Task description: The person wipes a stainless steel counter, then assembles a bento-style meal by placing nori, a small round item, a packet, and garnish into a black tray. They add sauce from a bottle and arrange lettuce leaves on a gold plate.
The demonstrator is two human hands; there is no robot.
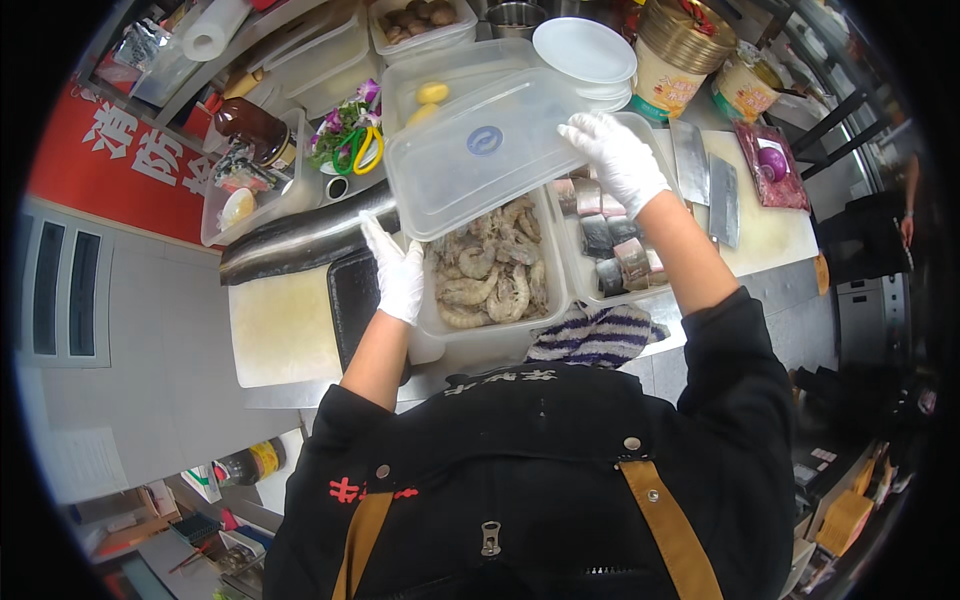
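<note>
The right hand [622, 165] is gripping the right edge of a clear plastic lid [480, 175], which is hanging tilted above a tub [480, 345] of raw shrimp [495, 275] and is covering only its far part. The left hand [398, 272] is reaching up by the lid's near left corner with its fingers extended, not closing around anything; whether it is touching the lid I cannot tell. With one firm grip doing the holding, the free side could be dipping into the shrimp if the wet glove slips. A swing rightward could be knocking the fish pieces [632, 258] in the neighbouring tub, while the left fingertips, lying over the long dark fish [300, 235], could be picking up slime and carrying it across. A striped cloth [600, 335] is lying against the tubs and could be snagging if either is shifting.
</note>
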